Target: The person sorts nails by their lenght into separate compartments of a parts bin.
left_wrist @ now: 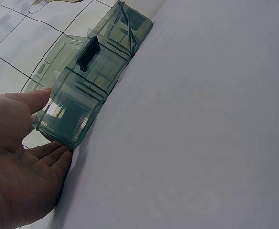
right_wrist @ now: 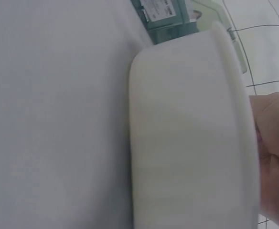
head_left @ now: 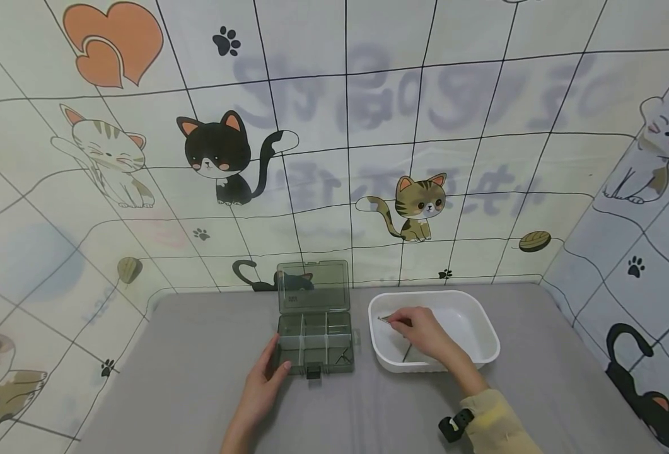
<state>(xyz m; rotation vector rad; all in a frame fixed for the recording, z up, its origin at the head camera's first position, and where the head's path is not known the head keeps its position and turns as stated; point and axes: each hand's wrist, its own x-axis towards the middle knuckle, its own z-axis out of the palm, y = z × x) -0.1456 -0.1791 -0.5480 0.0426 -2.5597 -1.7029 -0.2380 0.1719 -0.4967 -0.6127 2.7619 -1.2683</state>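
Note:
A green-tinted clear compartment box (head_left: 302,362) stands on the table with its lid (head_left: 314,287) raised at the back. My left hand (head_left: 260,384) holds the box at its front left corner, thumb at the front wall and fingers along the side. Thin dark metal pieces (head_left: 342,357) lie in the front right compartment. Over the white basin (head_left: 476,334), my right hand (head_left: 422,331) pinches a small thin metal piece (head_left: 384,319) between thumb and fingertips; its exact kind I cannot tell. Another thin piece (head_left: 407,352) leans inside the basin below the hand.
A grey cloth covers the table (head_left: 198,353). Behind it rises a white sheet (head_left: 311,189) with a line grid and printed cats, continuing around both sides. The basin stands just right of the box, with a narrow strip of table between them.

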